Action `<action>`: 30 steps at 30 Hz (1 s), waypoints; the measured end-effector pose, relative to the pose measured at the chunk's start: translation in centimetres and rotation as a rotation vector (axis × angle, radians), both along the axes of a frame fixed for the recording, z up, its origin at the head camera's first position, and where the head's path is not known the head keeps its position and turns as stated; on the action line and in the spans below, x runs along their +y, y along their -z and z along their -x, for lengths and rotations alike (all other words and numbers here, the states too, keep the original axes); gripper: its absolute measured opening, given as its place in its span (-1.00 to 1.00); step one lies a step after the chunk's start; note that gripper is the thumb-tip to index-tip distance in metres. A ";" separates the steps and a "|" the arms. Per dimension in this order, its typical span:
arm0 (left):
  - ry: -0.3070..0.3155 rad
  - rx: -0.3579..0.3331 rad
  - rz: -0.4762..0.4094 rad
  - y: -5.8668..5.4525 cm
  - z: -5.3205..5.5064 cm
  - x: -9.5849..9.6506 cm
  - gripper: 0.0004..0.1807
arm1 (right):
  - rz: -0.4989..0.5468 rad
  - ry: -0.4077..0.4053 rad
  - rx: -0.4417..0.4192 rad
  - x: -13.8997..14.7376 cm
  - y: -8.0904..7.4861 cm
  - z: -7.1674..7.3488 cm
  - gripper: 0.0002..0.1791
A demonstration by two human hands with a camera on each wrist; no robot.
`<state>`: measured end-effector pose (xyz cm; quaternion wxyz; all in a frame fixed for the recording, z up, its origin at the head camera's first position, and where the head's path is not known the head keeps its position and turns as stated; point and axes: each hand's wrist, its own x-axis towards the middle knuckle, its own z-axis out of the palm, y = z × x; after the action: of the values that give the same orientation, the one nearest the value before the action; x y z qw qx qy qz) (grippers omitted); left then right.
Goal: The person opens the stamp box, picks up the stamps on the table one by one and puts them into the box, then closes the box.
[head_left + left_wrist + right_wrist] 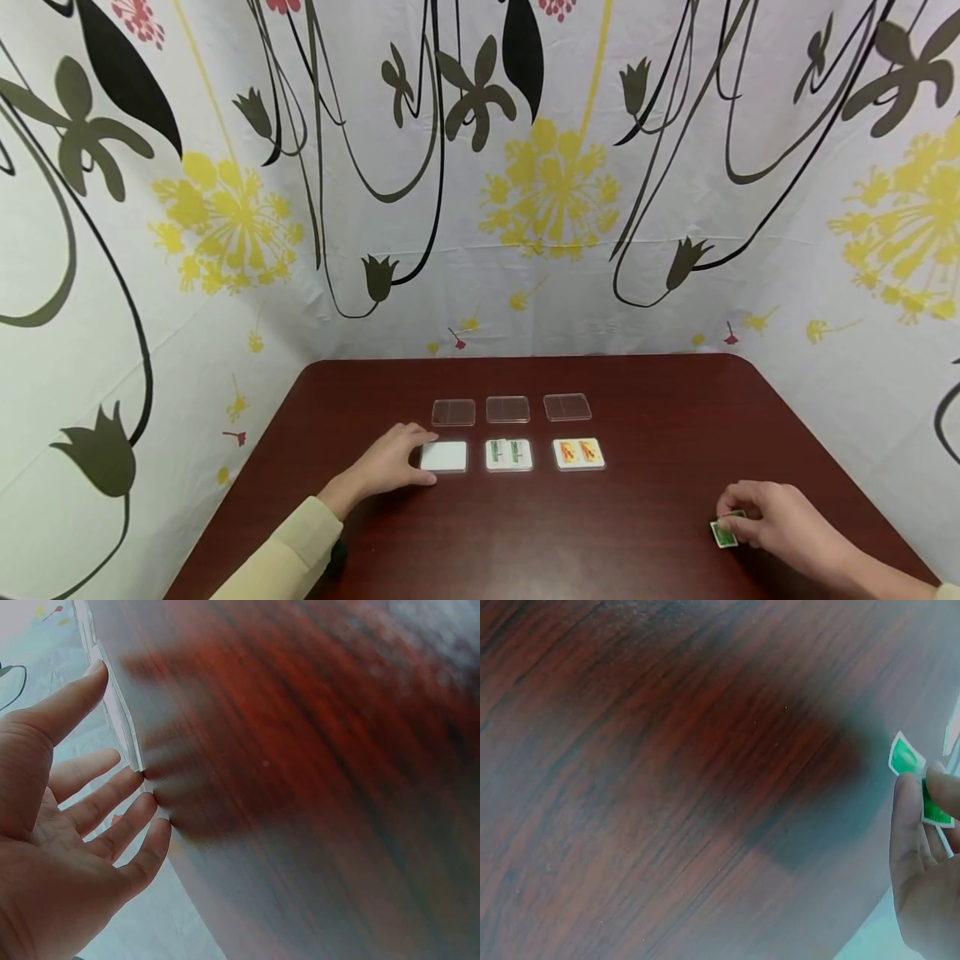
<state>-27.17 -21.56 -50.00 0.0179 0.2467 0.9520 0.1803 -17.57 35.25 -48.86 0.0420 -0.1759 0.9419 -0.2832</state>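
My left hand (392,461) rests at the left end of a shallow clear case holding a plain white card or stack (444,457). Thumb and fingers are spread, with the thumb tip at the case's near corner. In the left wrist view, the fingers (124,825) are loosely extended, their tips down by the tabletop. At the right of the table, my right hand (783,521) pinches small green cards with white borders (724,535) between thumb and fingers. The right wrist view shows one green card (906,756) sticking out beyond the fingertips; the rest is partly covered by them.
Beside the white-filled case lie a case with green-printed cards (508,455) and one with orange-printed cards (579,454). Behind stand three clear trays or lids, left (453,412), middle (507,409) and right (567,407). A patterned cloth (465,325) surrounds the dark table (600,542).
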 end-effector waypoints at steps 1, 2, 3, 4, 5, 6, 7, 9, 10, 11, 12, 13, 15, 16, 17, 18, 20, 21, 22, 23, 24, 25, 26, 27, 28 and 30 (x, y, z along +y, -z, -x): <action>-0.002 -0.003 -0.001 0.0 0.0 0.0 -0.22 | -0.004 0.020 -0.002 0.0 -0.1 0.1 -0.89; -0.002 -0.004 -0.001 0.0 0.0 0.0 -0.22 | -0.002 0.034 -0.006 0.1 -0.2 0.2 -0.88; -0.002 -0.005 -0.002 0.1 0.0 -0.1 -0.22 | 0.005 0.055 -0.010 0.1 -0.2 0.3 -0.85; -0.003 -0.005 -0.002 0.1 0.0 -0.1 -0.22 | 0.017 0.075 -0.025 0.1 -0.3 0.3 -0.81; -0.002 -0.004 -0.002 0.1 0.0 -0.1 -0.22 | 0.033 0.089 -0.045 0.1 -0.4 0.4 -0.77; -0.002 -0.003 -0.002 0.1 0.0 -0.1 -0.22 | 0.051 0.099 -0.060 0.1 -0.4 0.5 -0.73; -0.003 -0.002 -0.002 0.2 0.0 -0.1 -0.22 | 0.073 0.106 -0.070 0.1 -0.5 0.6 -0.68; -0.003 -0.002 -0.002 0.2 0.0 -0.2 -0.23 | 0.123 0.109 -0.079 0.0 -0.6 0.8 -0.64; -0.003 -0.002 -0.003 0.2 0.0 -0.2 -0.23 | 0.147 0.108 -0.083 -0.1 -0.7 0.9 -0.62; -0.002 -0.004 -0.004 0.2 0.0 -0.2 -0.23 | 0.174 0.101 -0.091 -0.1 -0.8 1.0 -0.62; -0.001 -0.005 -0.004 0.2 0.0 -0.2 -0.23 | 0.200 0.097 -0.100 -0.1 -0.8 1.1 -0.61; 0.000 -0.006 -0.005 0.3 0.0 -0.2 -0.23 | 0.226 0.094 -0.110 -0.2 -0.9 1.2 -0.62; 0.004 -0.006 -0.005 0.3 0.1 -0.3 -0.23 | 0.271 0.087 -0.134 -0.2 -0.9 1.3 -0.65; 0.007 -0.005 -0.006 0.3 0.1 -0.3 -0.23 | 0.293 0.082 -0.152 -0.1 -0.9 1.4 -0.67; 0.008 -0.004 -0.005 0.3 0.1 -0.2 -0.23 | 0.310 0.077 -0.169 -0.1 -0.9 1.5 -0.70; 0.009 -0.003 -0.004 0.3 0.1 -0.2 -0.23 | 0.323 0.071 -0.183 0.0 -0.9 1.6 -0.73; 0.009 -0.004 -0.006 0.2 0.0 -0.2 -0.23 | 0.340 0.055 -0.209 0.1 -0.9 1.7 -0.77; 0.007 -0.005 -0.007 0.2 0.0 -0.2 -0.24 | 0.344 0.045 -0.220 0.2 -0.9 1.8 -0.78; 0.006 -0.007 -0.009 0.1 -0.1 -0.1 -0.24 | 0.330 0.040 -0.220 0.2 -1.0 2.0 -0.79; 0.005 -0.008 -0.010 0.1 -0.1 -0.1 -0.24 | 0.313 0.034 -0.215 0.1 -1.1 2.1 -0.80; 0.005 -0.009 -0.012 0.1 -0.2 -0.1 -0.25 | 0.301 0.028 -0.213 0.1 -1.1 2.2 -0.80; 0.004 -0.009 -0.014 0.1 -0.2 -0.2 -0.25 | 0.290 0.028 -0.211 -0.1 -1.2 2.3 -0.81; 0.005 -0.007 -0.015 0.2 -0.1 -0.2 -0.25 | 0.285 0.021 -0.210 -0.3 -1.4 2.4 -0.81; 0.006 -0.004 -0.014 0.2 -0.1 -0.2 -0.25 | 0.277 0.015 -0.204 -0.5 -1.5 2.5 -0.82; 0.008 -0.001 -0.013 0.3 -0.1 -0.3 -0.25 | 0.273 0.010 -0.202 -0.7 -1.6 2.6 -0.82; 0.010 0.004 -0.010 0.3 0.0 -0.3 -0.26 | 0.290 0.015 -0.218 -1.1 -1.9 2.8 -0.82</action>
<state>-27.15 -21.87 -50.32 0.0157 0.2519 0.9498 0.1846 -20.35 34.13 -46.94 0.1158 -0.1414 0.8822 -0.4339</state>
